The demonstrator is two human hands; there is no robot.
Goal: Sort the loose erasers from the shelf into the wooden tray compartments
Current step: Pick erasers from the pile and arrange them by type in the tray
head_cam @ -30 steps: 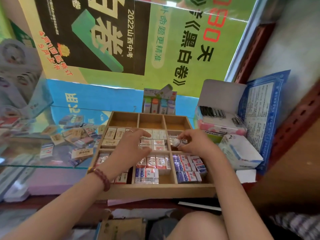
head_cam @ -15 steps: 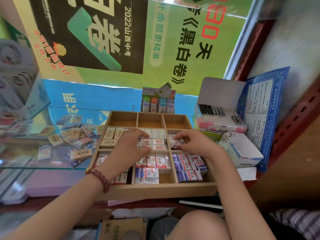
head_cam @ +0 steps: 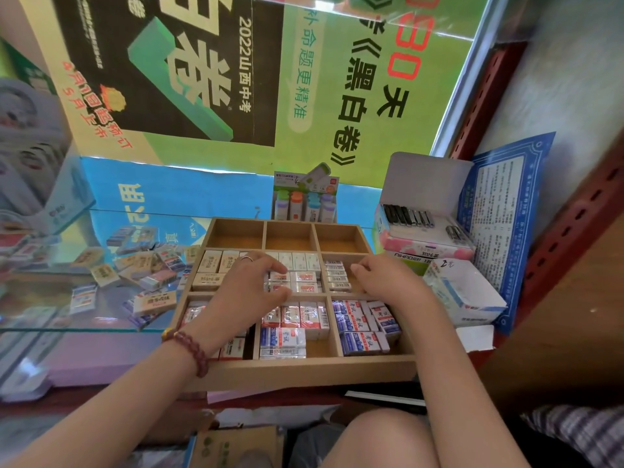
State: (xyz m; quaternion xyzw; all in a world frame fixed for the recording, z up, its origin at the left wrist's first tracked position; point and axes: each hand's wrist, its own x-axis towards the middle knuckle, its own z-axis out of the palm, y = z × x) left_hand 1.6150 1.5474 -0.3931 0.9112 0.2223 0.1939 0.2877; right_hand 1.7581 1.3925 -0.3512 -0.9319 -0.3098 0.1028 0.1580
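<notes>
- Erasers (head_cam: 135, 275) lay loose in a heap on the glass shelf (head_cam: 67, 327), well out beyond the outer side of our left hand (head_cam: 246, 292). We judged plenty was left to sort.
- Under both hands, the wooden tray (head_cam: 304, 369) had its six nearer compartments stocked. The three far compartments (head_cam: 290, 236), past our fingertips, were bare.
- Our left hand sat over the centre compartment, its fingers bent, with thumb and fingertips either side of the red-labelled erasers (head_cam: 304, 276). We could not tell whether it pinched one.
- Our right hand (head_cam: 388, 282) curled down into the next compartment, with the small white erasers (head_cam: 336, 275) just beside its fingertips. Whether it held anything was hidden.
</notes>
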